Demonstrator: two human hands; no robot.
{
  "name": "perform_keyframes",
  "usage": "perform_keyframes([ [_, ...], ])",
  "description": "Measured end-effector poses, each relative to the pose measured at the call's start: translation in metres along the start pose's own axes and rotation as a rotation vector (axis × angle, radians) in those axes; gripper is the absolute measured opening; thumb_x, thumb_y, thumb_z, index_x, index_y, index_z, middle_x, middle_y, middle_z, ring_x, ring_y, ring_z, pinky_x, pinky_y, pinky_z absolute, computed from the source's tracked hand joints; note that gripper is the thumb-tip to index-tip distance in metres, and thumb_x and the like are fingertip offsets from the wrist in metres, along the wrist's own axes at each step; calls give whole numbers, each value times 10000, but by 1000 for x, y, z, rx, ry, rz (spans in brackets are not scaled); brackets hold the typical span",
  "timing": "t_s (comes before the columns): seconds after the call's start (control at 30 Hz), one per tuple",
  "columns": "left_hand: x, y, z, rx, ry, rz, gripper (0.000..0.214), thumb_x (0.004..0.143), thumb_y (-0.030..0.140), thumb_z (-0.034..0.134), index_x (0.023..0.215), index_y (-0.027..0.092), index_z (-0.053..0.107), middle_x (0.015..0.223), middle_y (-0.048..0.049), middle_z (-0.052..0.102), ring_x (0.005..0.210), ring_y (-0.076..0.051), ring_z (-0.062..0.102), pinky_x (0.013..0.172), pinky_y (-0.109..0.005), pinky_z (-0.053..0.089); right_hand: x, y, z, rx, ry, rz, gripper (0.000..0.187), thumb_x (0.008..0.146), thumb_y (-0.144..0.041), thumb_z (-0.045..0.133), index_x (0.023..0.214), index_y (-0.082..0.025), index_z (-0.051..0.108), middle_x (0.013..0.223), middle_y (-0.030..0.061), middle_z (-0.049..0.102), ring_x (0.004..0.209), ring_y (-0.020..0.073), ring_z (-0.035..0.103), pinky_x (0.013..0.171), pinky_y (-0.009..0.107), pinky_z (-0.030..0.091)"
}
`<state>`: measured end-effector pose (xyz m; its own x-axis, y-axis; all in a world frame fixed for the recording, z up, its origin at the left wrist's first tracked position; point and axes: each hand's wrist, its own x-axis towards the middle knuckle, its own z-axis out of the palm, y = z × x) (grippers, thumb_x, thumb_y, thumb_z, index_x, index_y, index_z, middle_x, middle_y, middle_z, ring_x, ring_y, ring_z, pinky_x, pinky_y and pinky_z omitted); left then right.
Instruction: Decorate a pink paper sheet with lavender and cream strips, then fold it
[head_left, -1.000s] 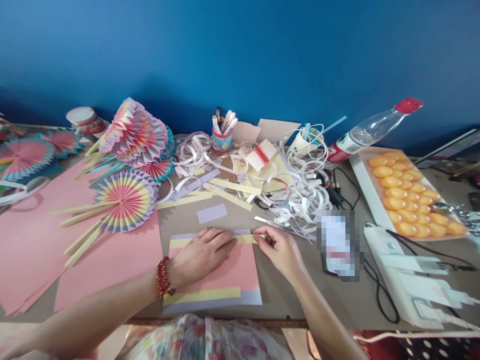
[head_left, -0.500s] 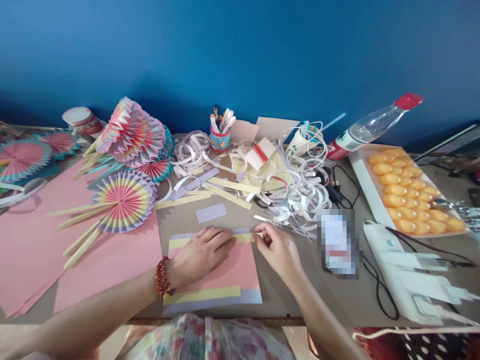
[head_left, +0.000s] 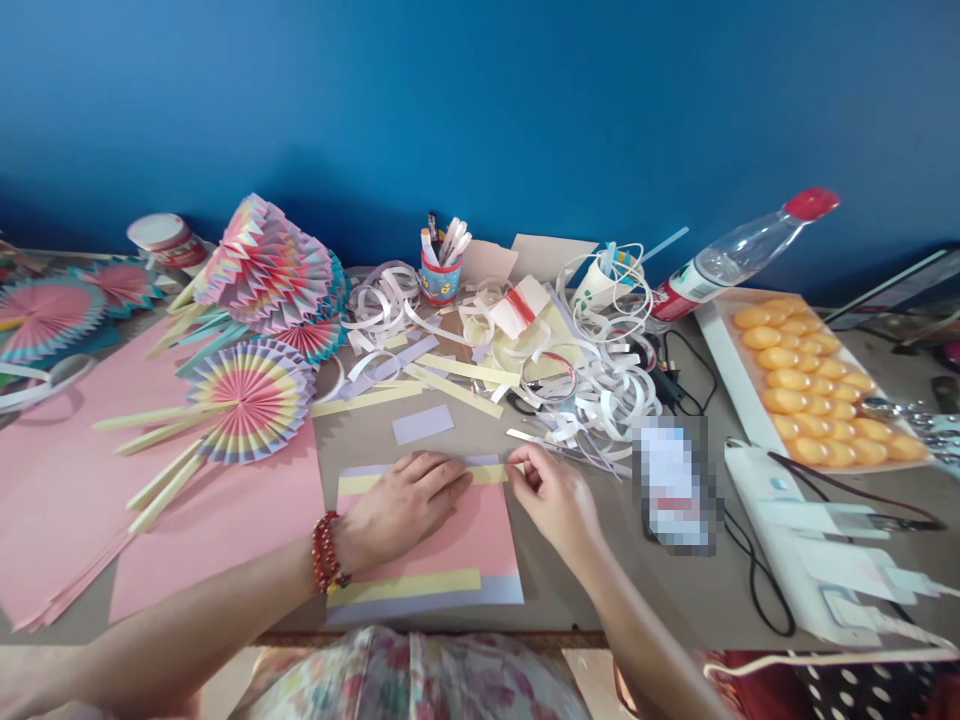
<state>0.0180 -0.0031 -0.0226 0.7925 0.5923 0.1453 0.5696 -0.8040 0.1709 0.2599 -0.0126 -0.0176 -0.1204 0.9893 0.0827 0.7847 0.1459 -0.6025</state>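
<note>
In front of me lies a pink paper sheet [head_left: 472,530] with purple and yellow bands along its far and near edges. My left hand [head_left: 405,510], with a red bead bracelet at the wrist, rests flat on the sheet's upper part, fingers stretched out over the far band. At the sheet's far right corner, my right hand [head_left: 551,495] pinches the end of a yellow paper strip [head_left: 489,475] between thumb and forefinger. Part of that strip is hidden under my left hand. A short purple paper piece [head_left: 423,425] lies just beyond the sheet.
Folded paper fans [head_left: 251,400] and pink sheets [head_left: 60,500] lie at the left. Curled white strips [head_left: 615,390], scissors [head_left: 555,445] and a pen cup [head_left: 440,275] are farther back. To the right are a blurred phone [head_left: 675,490], a power strip [head_left: 780,560] and a tray of yellow oval pieces [head_left: 712,330].
Both hands stay where they were on the sheet and the strip. Only the camera view has shifted very slightly.
</note>
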Motion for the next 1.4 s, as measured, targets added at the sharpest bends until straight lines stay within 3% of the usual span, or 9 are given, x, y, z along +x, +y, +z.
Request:
perform_keyframes([
  [0.43,-1,0,0,102,-73,79,383,992,194,463,1373,177,493,1412,-65,518,1181,-235,485,1009,-419,372,-2,1,1,-34,5,-22,64,876,-212,521,893,-219,582,632,-38,583,547,134,560,545,244,387],
  [0.53,-1,0,-3,133,-90,109,373,991,194,461,1360,182,508,1444,-70,490,1191,-236,478,1029,-427,359,-5,-3,-1,-120,29,-60,155,888,-168,500,973,-211,622,797,17,644,681,163,612,606,266,439],
  [0.67,-1,-1,-5,157,-75,118,365,988,189,468,1348,174,523,1452,-64,486,1183,-234,478,1025,-419,370,-9,-14,-4,-351,67,-201,349,910,-113,463,1167,-253,654,1178,90,624,1005,239,599,796,339,485],
  [0.77,0,-1,-6,146,-63,115,362,990,192,468,1347,164,521,1439,-62,501,1179,-231,482,1017,-415,377,-14,-19,-6,-403,-38,-348,332,911,-135,492,1124,-292,694,1392,47,530,1158,272,526,910,411,464],
  [0.87,1,-1,-7,143,-57,116,379,981,164,478,1359,155,503,1406,-75,530,1167,-228,497,1009,-416,384,-20,-17,-11,-401,-113,-346,314,913,-197,523,1161,-304,684,1466,29,471,1223,297,479,945,463,446],
  [0.97,1,-1,-7,139,-40,119,377,973,150,488,1350,153,509,1394,-90,539,1171,-232,504,1007,-418,386,-25,-6,-17,-376,-70,-299,368,911,-183,497,1226,-294,652,1449,49,488,1221,298,488,965,480,439],
  [1.17,-1,-2,-8,91,-12,120,349,975,147,489,1314,214,538,1420,-65,518,1176,-235,514,1001,-427,389,-30,12,-19,-276,136,-198,299,915,-220,505,1177,-213,646,1223,97,634,1083,273,586,956,466,470],
  [1.4,-2,2,-8,115,-17,121,354,980,141,466,1322,214,527,1444,-63,489,1199,-253,503,1035,-447,370,-29,3,-14,-65,140,-169,182,930,-235,510,1054,-227,642,1095,88,670,1037,256,619,884,431,514],
])
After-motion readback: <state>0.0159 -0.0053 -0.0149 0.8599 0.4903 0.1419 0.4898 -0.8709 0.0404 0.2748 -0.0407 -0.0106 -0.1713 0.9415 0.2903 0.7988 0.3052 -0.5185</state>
